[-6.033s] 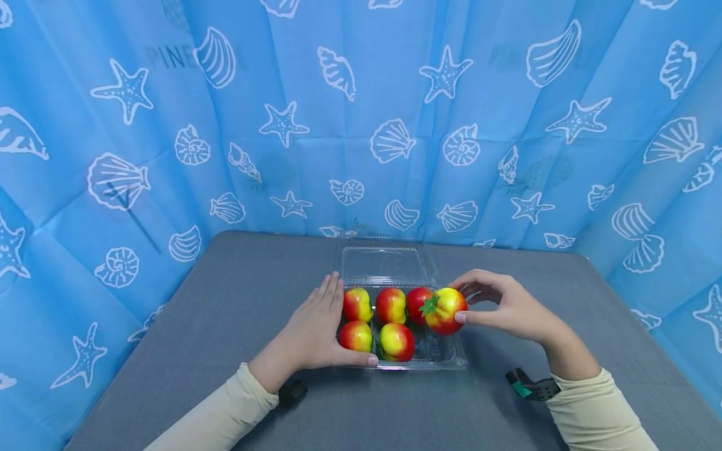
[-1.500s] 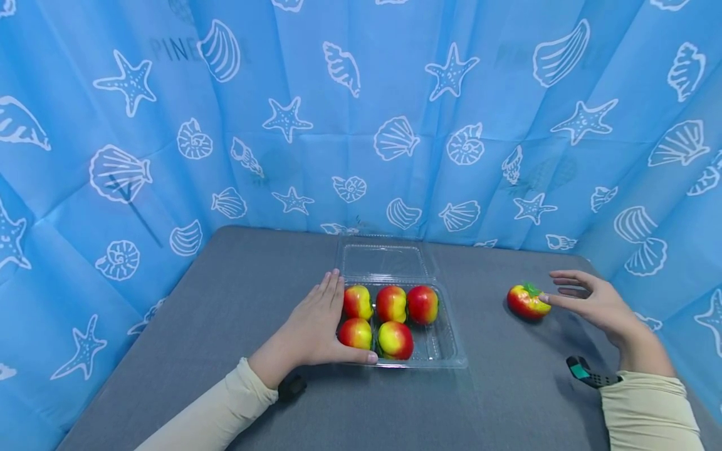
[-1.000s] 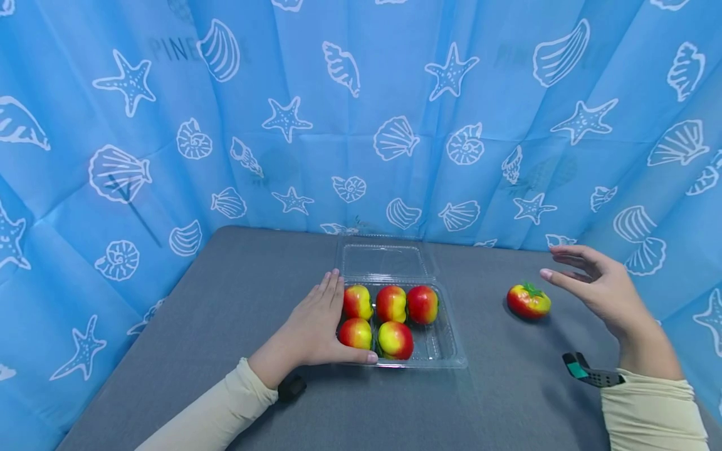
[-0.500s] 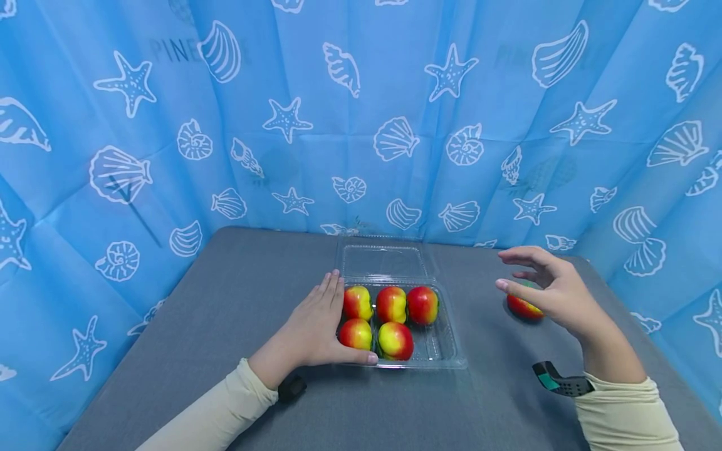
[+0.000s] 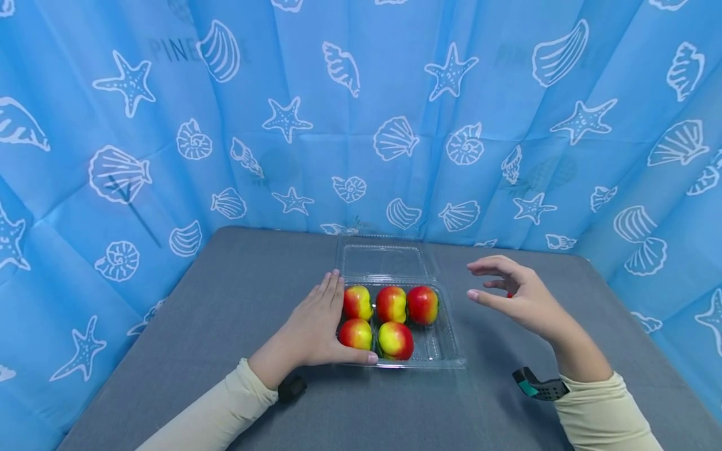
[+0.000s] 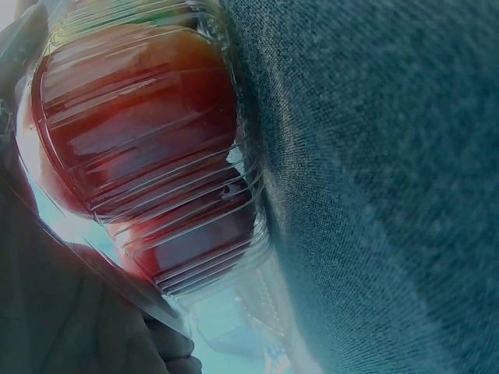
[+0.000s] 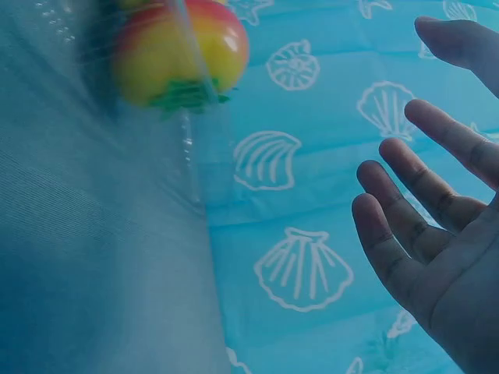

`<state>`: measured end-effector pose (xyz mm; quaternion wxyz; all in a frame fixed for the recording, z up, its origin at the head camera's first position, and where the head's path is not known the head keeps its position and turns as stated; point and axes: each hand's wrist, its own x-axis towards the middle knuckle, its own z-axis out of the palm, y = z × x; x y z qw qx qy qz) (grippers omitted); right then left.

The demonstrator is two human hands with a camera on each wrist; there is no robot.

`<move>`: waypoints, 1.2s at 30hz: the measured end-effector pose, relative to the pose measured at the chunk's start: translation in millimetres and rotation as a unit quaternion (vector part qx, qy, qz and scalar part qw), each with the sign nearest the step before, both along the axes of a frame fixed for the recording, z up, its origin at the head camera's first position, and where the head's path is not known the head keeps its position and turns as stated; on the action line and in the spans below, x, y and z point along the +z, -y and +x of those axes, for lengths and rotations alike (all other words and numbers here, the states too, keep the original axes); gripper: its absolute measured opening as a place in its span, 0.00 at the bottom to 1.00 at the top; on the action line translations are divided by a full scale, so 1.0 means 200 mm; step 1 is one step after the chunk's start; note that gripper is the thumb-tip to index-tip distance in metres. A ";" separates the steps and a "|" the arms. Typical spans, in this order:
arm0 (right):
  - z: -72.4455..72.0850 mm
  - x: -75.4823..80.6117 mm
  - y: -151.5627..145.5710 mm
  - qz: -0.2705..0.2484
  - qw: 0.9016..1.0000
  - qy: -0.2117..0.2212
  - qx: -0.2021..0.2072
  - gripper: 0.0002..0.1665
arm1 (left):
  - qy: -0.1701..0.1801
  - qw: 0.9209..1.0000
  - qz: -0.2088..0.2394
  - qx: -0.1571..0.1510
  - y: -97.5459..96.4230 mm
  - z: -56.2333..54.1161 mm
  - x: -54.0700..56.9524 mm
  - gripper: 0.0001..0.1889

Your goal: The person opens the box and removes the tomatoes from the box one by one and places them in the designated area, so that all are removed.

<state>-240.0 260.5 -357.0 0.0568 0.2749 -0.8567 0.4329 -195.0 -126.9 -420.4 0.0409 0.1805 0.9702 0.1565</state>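
A clear plastic clamshell box (image 5: 442, 341) holds several glossy red-and-yellow fruits (image 5: 396, 341) in two rows; its front right compartment has no fruit in it. My left hand (image 5: 316, 326) rests along the box's left side, fingers straight and thumb along the front rim. In the left wrist view, fruits (image 6: 140, 109) press close behind the ribbed plastic wall. My right hand (image 5: 521, 300) is in the air right of the box, fingers apart and holding nothing. Behind it, one more red fruit (image 5: 510, 294) on the table is almost wholly hidden.
The box's lid (image 5: 383, 262) lies folded back toward the curtain. A grey cloth (image 5: 254, 269) covers the table. A blue curtain (image 5: 361, 125) with white shells and starfish stands behind and at both sides. Each wrist wears a dark strap (image 5: 538, 385).
My right hand lifted a fruit from the box, set it on the table at the right and let go. It has since come back left toward the box. The left hand stays put.
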 end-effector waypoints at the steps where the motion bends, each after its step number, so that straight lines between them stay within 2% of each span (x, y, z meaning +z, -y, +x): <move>1: 0.00 0.00 0.01 0.000 1.000 0.003 0.000 0.24 | 0.000 1.000 0.000 0.000 0.00 0.00 0.00 0.75; 16: -0.02 -0.10 0.11 0.030 0.998 0.045 0.018 0.22 | 0.000 1.000 0.006 0.002 0.00 0.00 0.00 0.75; 23: -0.03 -0.15 0.14 0.029 0.996 0.072 0.042 0.25 | -0.001 1.000 0.009 -0.001 0.00 0.00 0.00 0.75; 26: -0.04 -0.16 0.15 0.036 0.996 0.072 0.049 0.26 | 0.000 1.000 0.009 -0.002 0.00 0.00 0.00 0.75; 31: -0.05 -0.18 0.16 0.043 0.997 0.058 0.037 0.26 | 0.002 1.000 0.008 -0.002 0.00 0.00 0.01 0.74; 36: -0.05 -0.19 0.16 0.036 0.996 0.063 0.042 0.26 | 0.005 1.000 0.009 -0.002 0.00 0.00 0.01 0.74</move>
